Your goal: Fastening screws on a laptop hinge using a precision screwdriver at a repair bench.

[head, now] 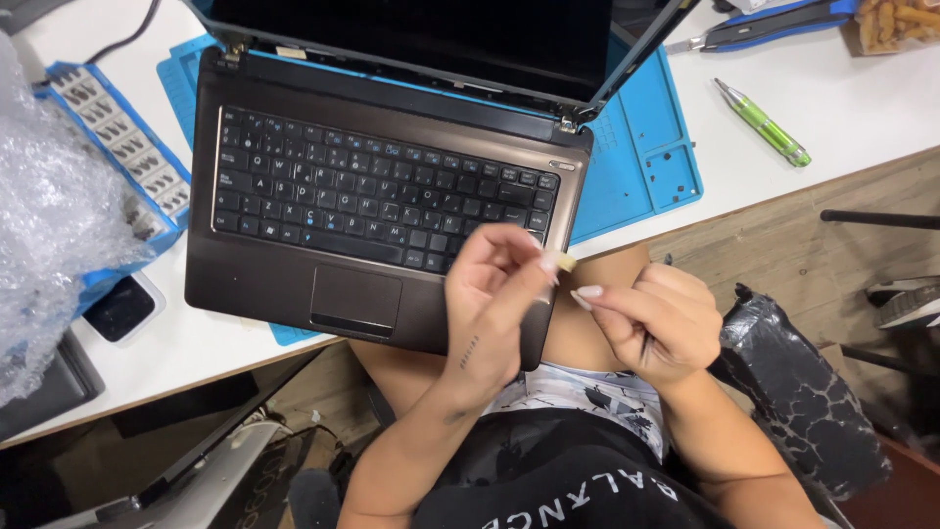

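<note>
White desk (832,118) with blue mat (646,147), brown laptop (294,274) open at near edge, left hand (494,294) pinching small pale strip (565,261) just right of laptop, right hand (661,318) curled loosely beside, green pen (762,122) far right

White tabletop (862,118) with wooden edge over wood-plank floor (783,245), worn black chair (803,392) beside it.

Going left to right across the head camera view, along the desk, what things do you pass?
Bubble wrap → blue tray of small parts → brown laptop → left hand → right hand → green pen-shaped tool.
</note>
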